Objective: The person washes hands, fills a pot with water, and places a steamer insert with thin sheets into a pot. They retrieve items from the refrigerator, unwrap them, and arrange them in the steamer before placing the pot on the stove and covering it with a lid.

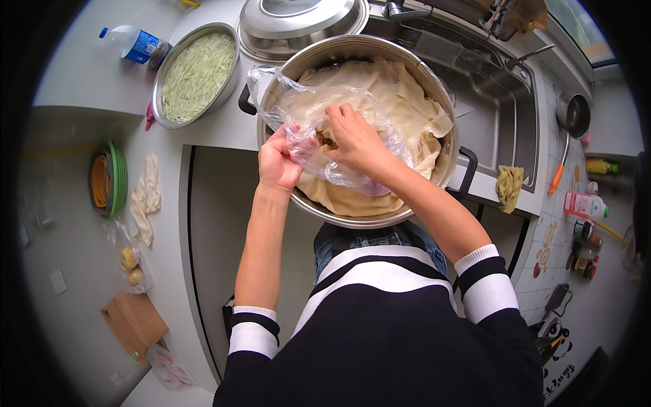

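Observation:
Before me stands a large steel steamer pot with black side handles, lined with a beige cloth. A clear plastic bag lies on the cloth, its mouth spread toward the upper left. My left hand grips the bag near its opening. Over that opening, my right hand has its fingers bent down into the bag. Brownish food pieces show between the two hands. The right fingertips are partly hidden, so whether they pinch any food is unclear.
A metal bowl of shredded pale-green vegetable sits left of the pot, beside a plastic bottle. Behind are a steel lid and, to the right, a sink with a yellowish rag on its edge. A ladle hangs farther right.

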The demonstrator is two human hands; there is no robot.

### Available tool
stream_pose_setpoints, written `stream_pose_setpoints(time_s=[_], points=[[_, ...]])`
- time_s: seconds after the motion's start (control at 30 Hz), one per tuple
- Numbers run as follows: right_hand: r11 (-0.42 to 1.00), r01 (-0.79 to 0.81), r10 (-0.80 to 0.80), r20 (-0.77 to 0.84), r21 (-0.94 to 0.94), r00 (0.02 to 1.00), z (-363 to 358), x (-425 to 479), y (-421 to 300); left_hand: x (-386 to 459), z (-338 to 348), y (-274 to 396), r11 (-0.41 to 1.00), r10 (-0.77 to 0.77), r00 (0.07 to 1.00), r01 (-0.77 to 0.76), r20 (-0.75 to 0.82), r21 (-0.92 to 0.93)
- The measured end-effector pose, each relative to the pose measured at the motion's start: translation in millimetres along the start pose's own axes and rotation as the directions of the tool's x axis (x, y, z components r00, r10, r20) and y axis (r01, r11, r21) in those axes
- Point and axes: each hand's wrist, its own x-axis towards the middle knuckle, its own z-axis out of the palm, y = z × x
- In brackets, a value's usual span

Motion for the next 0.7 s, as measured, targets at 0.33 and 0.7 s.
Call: stream_pose_setpoints(time_s=[0.33,0.7], points=[[0.995,0.077,-0.074,0.051,-0.061,0.996,6.2,6.1,18.8,-3.8,3.2,0.8,0.866,0.156,0.987,-0.151,0.03,0.477],[0.989,0.115,-0.125,0.112,0.093,0.986,-13.5,12.9,33.8,24.0,-25.3,-6.7,0.619,0.072,0.997,-0.031,-0.017,0.785]])
